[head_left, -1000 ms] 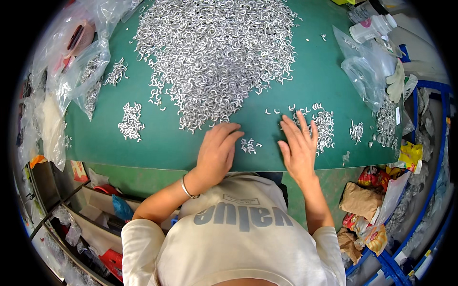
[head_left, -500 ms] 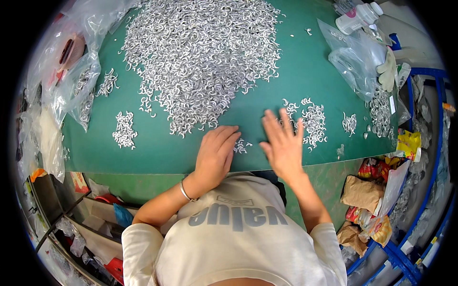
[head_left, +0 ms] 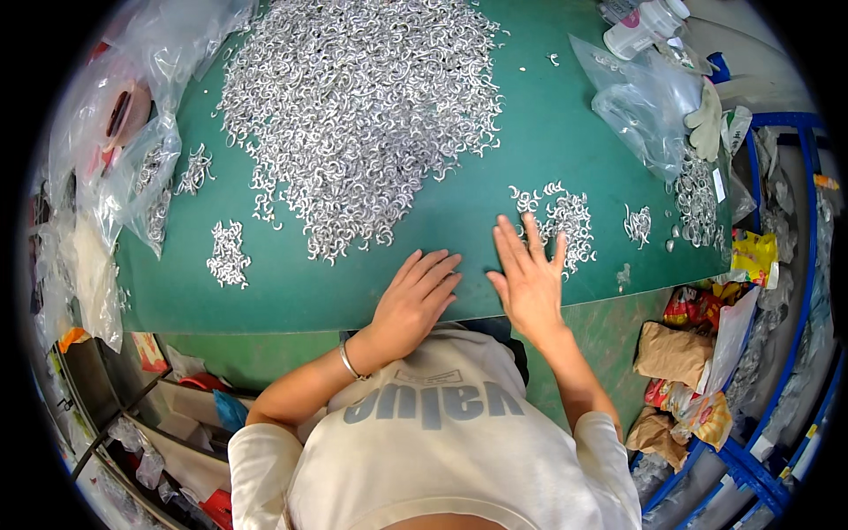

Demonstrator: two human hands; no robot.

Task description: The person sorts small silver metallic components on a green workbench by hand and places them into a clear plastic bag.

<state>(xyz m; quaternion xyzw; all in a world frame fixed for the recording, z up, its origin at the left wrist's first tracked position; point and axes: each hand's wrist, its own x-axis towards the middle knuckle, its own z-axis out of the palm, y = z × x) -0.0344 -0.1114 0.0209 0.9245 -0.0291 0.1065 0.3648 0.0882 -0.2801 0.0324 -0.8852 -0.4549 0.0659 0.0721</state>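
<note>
A big heap of small, silvery, crescent-shaped metal pieces [head_left: 362, 115] covers the far middle of the green table [head_left: 459, 212]. Close to the near edge, my left hand [head_left: 413, 302] lies palm down with its fingers stretched out, hiding what is under it. My right hand [head_left: 532, 284] is open, fingers spread, its fingertips at the near left side of a smaller pile of the same pieces [head_left: 570, 225]. Neither hand visibly grips anything. To the left lie another small pile [head_left: 229, 256] and a little cluster [head_left: 194, 170]; a further cluster [head_left: 637, 224] sits at the right.
Clear plastic bags [head_left: 146, 168] drape the table's left side. On the right are another clear bag [head_left: 649, 115], a white bottle [head_left: 645, 28], a pale glove [head_left: 705, 122] and a mound of silvery rings [head_left: 698, 203]. A blue metal rack [head_left: 808, 256] stands beyond.
My left hand has moved slightly right and flattened, and the few loose pieces beside it are no longer visible. My right hand has shifted slightly nearer the edge. The view has tilted a little.
</note>
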